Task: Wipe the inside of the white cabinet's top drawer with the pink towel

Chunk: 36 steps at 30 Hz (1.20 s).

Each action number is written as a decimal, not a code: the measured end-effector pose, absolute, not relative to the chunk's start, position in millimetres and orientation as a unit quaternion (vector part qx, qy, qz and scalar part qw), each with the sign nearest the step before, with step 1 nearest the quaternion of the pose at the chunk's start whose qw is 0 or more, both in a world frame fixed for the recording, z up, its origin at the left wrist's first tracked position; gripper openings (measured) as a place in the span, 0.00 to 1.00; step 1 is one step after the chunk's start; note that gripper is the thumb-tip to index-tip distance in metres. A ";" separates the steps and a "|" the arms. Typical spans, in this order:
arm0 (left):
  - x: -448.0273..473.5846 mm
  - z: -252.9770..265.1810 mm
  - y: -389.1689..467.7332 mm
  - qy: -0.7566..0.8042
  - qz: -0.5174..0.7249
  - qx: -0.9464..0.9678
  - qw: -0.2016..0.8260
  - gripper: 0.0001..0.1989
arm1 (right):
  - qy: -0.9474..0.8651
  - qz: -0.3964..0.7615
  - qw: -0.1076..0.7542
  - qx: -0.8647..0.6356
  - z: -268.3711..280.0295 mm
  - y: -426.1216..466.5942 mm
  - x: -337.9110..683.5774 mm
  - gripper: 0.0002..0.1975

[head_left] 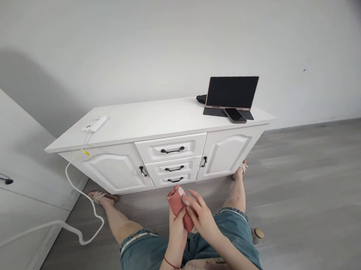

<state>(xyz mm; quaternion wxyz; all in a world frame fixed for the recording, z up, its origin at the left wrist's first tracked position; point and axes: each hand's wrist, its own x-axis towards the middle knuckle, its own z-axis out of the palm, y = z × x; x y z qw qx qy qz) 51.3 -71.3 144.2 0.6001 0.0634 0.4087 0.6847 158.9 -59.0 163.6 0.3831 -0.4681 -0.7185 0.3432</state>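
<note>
A rolled-up reddish-pink cloth (175, 201) with a white patch near its top is held up in front of my lap. My left hand (177, 225) is wrapped round its lower left side, thumb across the front. From the right, my right hand (200, 213) presses its fingers on the roll beside the white patch, with the fingers bent and partly apart. The lower part of the roll is partly covered by my fingers. What kind of cloth item it is cannot be made out.
Ahead stands a white cabinet (155, 117) against the wall. On it are a tablet-like screen (232, 92), a phone (234, 115), a dark item (200, 98) and a white power strip (94, 124), whose cable (72, 227) hangs down left. A stool leg-like object (258, 233) is by my right thigh.
</note>
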 end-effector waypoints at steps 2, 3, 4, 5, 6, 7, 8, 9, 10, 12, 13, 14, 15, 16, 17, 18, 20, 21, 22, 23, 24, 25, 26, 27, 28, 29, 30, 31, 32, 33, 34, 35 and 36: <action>48.7 145.5 -71.6 0.421 0.682 0.073 0.594 0.31 | -0.723 0.398 0.372 -0.425 159.9 -59.9 157.8 0.22; 47.8 146.8 -72.0 0.428 0.678 0.072 0.593 0.31 | -0.722 0.426 0.362 -0.409 158.4 -59.9 157.8 0.24; 47.3 148.3 -72.5 0.432 0.675 0.067 0.595 0.31 | -0.718 0.451 0.350 -0.398 157.1 -59.4 158.1 0.26; 47.2 149.9 -72.9 0.431 0.673 0.061 0.599 0.30 | -0.713 0.473 0.338 -0.392 155.9 -58.5 158.4 0.29; 47.6 151.4 -73.2 0.424 0.671 0.055 0.605 0.29 | -0.707 0.489 0.327 -0.392 154.8 -57.2 158.7 0.32; 48.4 152.6 -73.1 0.414 0.671 0.049 0.613 0.28 | -0.701 0.500 0.319 -0.397 153.5 -55.7 158.8 0.35; 49.5 153.5 -72.7 0.402 0.671 0.042 0.622 0.26 | -0.693 0.504 0.314 -0.409 152.2 -54.1 158.7 0.38; 50.5 153.9 -71.9 0.391 0.670 0.034 0.630 0.24 | -0.684 0.505 0.312 -0.424 150.7 -52.5 158.5 0.38; 51.3 154.1 -70.7 0.384 0.667 0.024 0.637 0.22 | -0.679 0.501 0.312 -0.437 149.4 -51.0 158.4 0.38; 50.6 153.4 -67.3 0.379 0.664 0.007 0.644 0.21 | -0.680 0.487 0.316 -0.448 147.6 -48.3 159.3 0.33; 48.8 152.8 -65.5 0.377 0.664 0.008 0.645 0.21 | -0.686 0.478 0.319 -0.446 147.4 -47.3 160.7 0.31; 45.9 152.2 -63.7 0.375 0.666 0.016 0.644 0.21 | -0.695 0.468 0.323 -0.440 147.8 -46.3 162.8 0.29; 42.2 151.4 -62.1 0.374 0.669 0.031 0.641 0.22 | -0.706 0.457 0.327 -0.432 148.7 -45.5 165.5 0.27; 37.8 150.6 -60.8 0.376 0.671 0.051 0.637 0.23 | -0.717 0.445 0.330 -0.423 149.9 -44.8 168.6 0.27; 33.4 149.8 -60.0 0.380 0.671 0.073 0.632 0.24 | -0.728 0.432 0.332 -0.416 151.1 -44.3 171.7 0.26; 29.3 148.8 -59.6 0.391 0.669 0.092 0.625 0.25 | -0.739 0.419 0.332 -0.410 152.2 -44.0 174.6 0.26; 23.5 146.3 -60.0 0.421 0.663 0.115 0.609 0.28 | -0.758 0.395 0.330 -0.400 153.1 -44.4 178.3 0.26; 22.2 144.7 -60.5 0.436 0.661 0.119 0.599 0.28 | -0.767 0.383 0.328 -0.397 152.5 -45.1 178.9 0.27; 22.0 143.0 -61.0 0.450 0.663 0.118 0.586 0.28 | -0.774 0.373 0.326 -0.395 151.3 -46.1 178.7 0.27; 22.5 141.2 -61.5 0.463 0.667 0.115 0.572 0.28 | -0.778 0.363 0.325 -0.397 149.6 -47.5 177.6 0.26; 23.5 139.4 -61.9 0.475 0.672 0.112 0.557 0.28 | -0.781 0.353 0.324 -0.400 147.5 -49.0 175.9 0.25; 24.6 137.7 -62.2 0.486 0.676 0.110 0.543 0.28 | -0.783 0.341 0.326 -0.406 145.2 -50.7 173.9 0.25; 25.4 135.9 -62.6 0.497 0.677 0.110 0.531 0.28 | -0.783 0.328 0.327 -0.415 143.1 -52.4 171.6 0.24; 25.9 134.2 -63.2 0.509 0.676 0.112 0.521 0.28 | -0.783 0.314 0.325 -0.428 141.2 -54.0 169.3 0.24; 25.8 132.6 -64.0 0.519 0.675 0.114 0.512 0.28 | -0.782 0.300 0.318 -0.444 139.8 -55.4 167.0 0.24; 25.1 130.9 -65.0 0.529 0.675 0.114 0.502 0.27 | -0.782 0.287 0.305 -0.461 138.8 -56.7 164.9 0.24; 23.9 129.3 -66.3 0.538 0.677 0.111 0.490 0.26 | -0.783 0.277 0.288 -0.476 138.3 -57.7 163.0 0.24; 22.3 127.7 -67.7 0.547 0.679 0.107 0.478 0.25 | -0.784 0.272 0.269 -0.488 137.9 -58.5 161.3 0.23; 20.7 126.1 -69.1 0.554 0.683 0.103 0.464 0.25 | -0.786 0.273 0.250 -0.495 137.8 -59.2 160.0 0.23; 19.0 124.5 -70.3 0.561 0.688 0.100 0.449 0.24 | -0.787 0.279 0.233 -0.498 137.6 -59.8 158.9 0.22; 17.5 123.0 -71.1 0.567 0.692 0.099 0.436 0.23 | -0.788 0.289 0.218 -0.498 137.4 -60.2 158.3 0.22; 16.4 121.5 -71.6 0.571 0.695 0.097 0.426 0.22 | -0.788 0.301 0.204 -0.496 137.0 -60.7 158.0 0.21; 15.5 120.0 -71.6 0.574 0.697 0.093 0.420 0.22 | -0.787 0.313 0.193 -0.496 136.6 -61.1 158.1 0.21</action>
